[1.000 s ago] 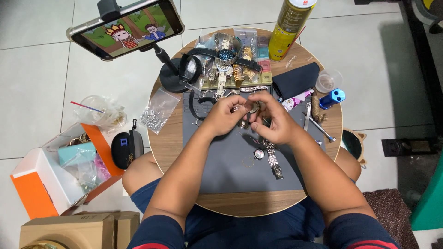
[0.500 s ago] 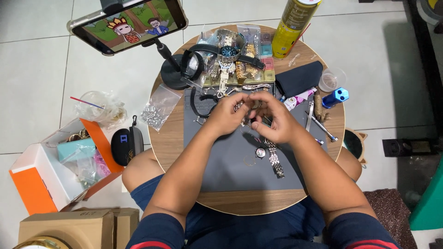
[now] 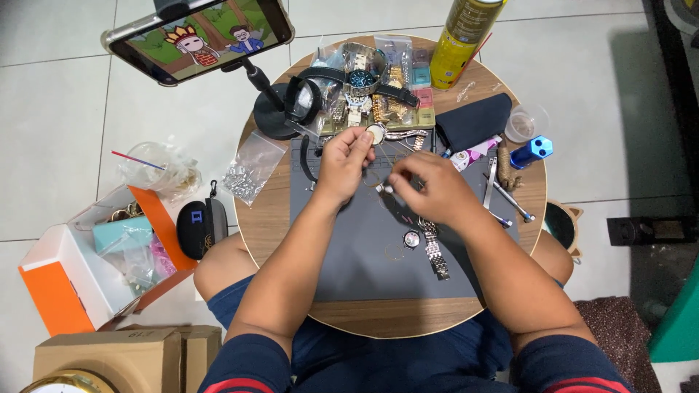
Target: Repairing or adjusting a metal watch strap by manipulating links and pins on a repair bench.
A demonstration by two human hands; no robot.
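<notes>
Forearms reach from the near edge over the round worktop [image 3: 364, 320] and meet above the grey mat [image 3: 349, 247]. Left hand [image 3: 342, 164] pinches a small round watch case [image 3: 376, 134] at its fingertips, raised at the mat's far edge. Right hand [image 3: 433, 191], curled palm-down, grips a thin tool [image 3: 384, 189] pointing left.

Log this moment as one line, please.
left hand: holds small round watch case | right hand: pinches thin tool | silver link-band watch: on grey mat
</notes>
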